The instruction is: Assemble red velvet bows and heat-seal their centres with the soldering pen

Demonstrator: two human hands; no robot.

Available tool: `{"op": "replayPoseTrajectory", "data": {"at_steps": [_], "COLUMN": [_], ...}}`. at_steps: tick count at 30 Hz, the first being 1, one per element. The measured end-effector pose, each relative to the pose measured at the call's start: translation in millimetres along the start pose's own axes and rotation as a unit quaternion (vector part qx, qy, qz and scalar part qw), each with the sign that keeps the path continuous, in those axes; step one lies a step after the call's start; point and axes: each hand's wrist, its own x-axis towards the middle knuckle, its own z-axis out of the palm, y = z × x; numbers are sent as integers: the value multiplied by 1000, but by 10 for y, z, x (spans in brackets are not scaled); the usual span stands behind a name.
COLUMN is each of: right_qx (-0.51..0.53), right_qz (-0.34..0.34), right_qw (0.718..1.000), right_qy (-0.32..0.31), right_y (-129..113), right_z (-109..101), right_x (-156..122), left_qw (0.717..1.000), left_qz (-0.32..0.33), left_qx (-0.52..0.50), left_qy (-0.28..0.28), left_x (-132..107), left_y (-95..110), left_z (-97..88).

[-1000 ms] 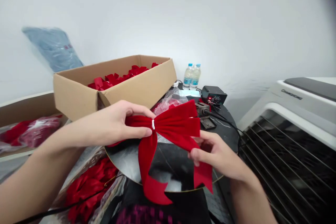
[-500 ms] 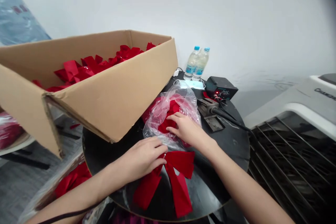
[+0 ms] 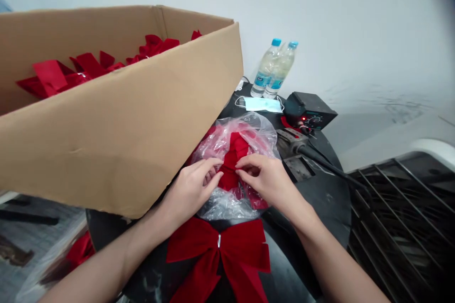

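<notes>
A clear plastic bag [image 3: 258, 128] filled with red velvet ribbon pieces lies on the round black table [image 3: 322, 203]. At its mouth, a folded red ribbon piece [image 3: 231, 170] sits between my two hands. My right hand [image 3: 265, 175] pinches the right edge of this piece with thumb and forefinger. On the opposite edge is my left hand [image 3: 194, 182], fingers curled, thumb and forefinger at the fabric. Closer to me a red bow [image 3: 240, 251] lies flat, a small whitish tie at its centre, untouched by either hand.
A large cardboard box [image 3: 117, 151] with several red bows [image 3: 88, 64] juts over the table's left side. Behind are two water bottles [image 3: 261, 75], a face mask [image 3: 263, 104] and a black control unit [image 3: 309, 111] with a cable. A barred heater-like appliance [image 3: 401, 213] stands right.
My left hand has let go of the bow and moved up to the ribbon in the bag. My right hand stays at the bag, now pinching. The view has shifted closer.
</notes>
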Motion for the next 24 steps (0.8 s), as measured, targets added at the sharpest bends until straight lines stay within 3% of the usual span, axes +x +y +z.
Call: {"op": "replayPoseTrajectory", "data": {"at_steps": [8,11,13,15,17,20,22,24], "right_qx": [96,88,68,82,106,119,139,184], "right_qz": [40,-42,-104,-137,-143,-114,-54,22], "right_qw": [994,995,992,987,984,986,989,983], "right_qy": [15,-3,-25,-28,-17,6,5,-3], "right_y": [-83,-148,-197,-241,-269,-279,-270,-252], "right_z": [-111,-223,-303,-366,-401,-406,-389,-365], "right_x": [-32,-79,-123,-174,-225,-283,-301,-303], "left_qw": [999,985,940,907,898,876,863,870], "left_qz": [9,-116,-204,-232,-224,-219,-216,-204], "left_qx": [32,-130,-271,-347,-376,-424,-452,-448], "left_qy": [-9,-15,-44,-47,-45,-72,-66,-40], "left_x": [-37,-15,3,19,31,39,37,26], "left_y": [14,131,199,232,232,212,207,207], "left_z": [64,26,-4,-21,-23,-22,-32,-51]}}
